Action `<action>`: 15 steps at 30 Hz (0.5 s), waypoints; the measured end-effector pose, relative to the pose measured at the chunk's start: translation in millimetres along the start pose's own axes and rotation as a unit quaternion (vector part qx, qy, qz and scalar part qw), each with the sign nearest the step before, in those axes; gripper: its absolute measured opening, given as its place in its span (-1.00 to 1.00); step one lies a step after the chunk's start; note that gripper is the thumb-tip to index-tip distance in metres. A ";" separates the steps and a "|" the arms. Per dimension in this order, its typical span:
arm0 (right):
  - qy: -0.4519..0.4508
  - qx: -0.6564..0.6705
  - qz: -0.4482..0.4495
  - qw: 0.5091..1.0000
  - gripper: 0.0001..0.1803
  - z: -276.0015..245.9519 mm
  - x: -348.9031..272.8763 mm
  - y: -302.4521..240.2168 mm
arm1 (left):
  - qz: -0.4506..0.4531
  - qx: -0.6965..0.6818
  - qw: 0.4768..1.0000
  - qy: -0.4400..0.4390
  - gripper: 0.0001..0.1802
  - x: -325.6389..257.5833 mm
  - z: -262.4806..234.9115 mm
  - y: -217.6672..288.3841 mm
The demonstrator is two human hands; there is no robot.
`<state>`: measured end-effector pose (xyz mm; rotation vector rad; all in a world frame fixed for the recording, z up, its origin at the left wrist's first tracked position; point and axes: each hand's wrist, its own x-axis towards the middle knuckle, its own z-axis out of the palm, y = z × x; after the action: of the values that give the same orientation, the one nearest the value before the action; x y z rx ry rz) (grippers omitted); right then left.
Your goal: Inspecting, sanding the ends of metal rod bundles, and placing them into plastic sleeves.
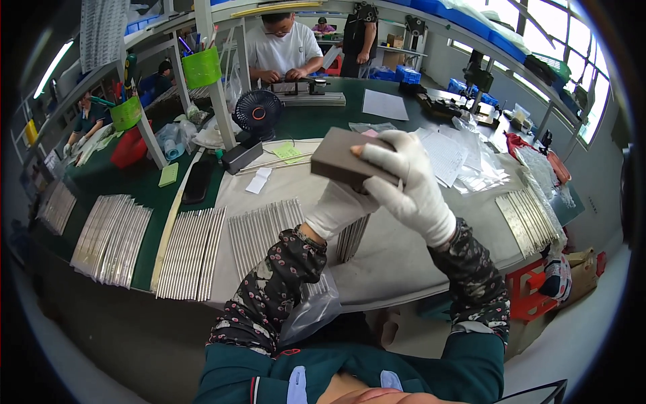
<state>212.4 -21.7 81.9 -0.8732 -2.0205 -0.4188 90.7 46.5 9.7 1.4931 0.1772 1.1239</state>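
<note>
My right hand, in a white glove with a bare fingertip showing, grips a brown rectangular block. Just below the block is my left hand, also gloved, its fingers mostly hidden. A bundle of thin metal rods stands upright under that hand, which appears closed around it; the block covers the upper end. To the left, a row of metal rods lies on the pale table cover, partly behind my left sleeve. A clear plastic bag hangs near the table's front edge.
More rod rows lie left, some in plastic-wrapped packs; another row lies right. A small black fan, a phone and papers sit farther back. Across the table a person works. A red stool stands right.
</note>
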 end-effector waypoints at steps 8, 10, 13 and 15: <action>0.005 0.035 -0.029 0.999 -0.60 -0.6 2.1 -9.9 | 0.156 0.161 0.974 0.003 -0.34 -2.9 -3.1 -11.8; -0.001 0.028 0.007 1.000 -0.60 0.8 1.7 0.0 | 0.101 0.241 0.965 0.022 -0.36 -4.0 -3.3 -12.9; 0.015 0.024 0.118 0.993 -0.59 -3.6 -3.4 24.8 | -0.096 0.135 0.984 -0.069 -0.37 5.2 2.6 2.6; -0.012 0.009 -0.043 0.999 -0.59 0.0 3.7 -17.3 | 0.085 0.038 0.996 -0.017 -0.36 -1.7 -9.2 -15.9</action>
<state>198.6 -32.2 85.5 -0.7861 -2.0865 -0.4383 90.8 56.2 -5.9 1.6168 0.0708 1.2388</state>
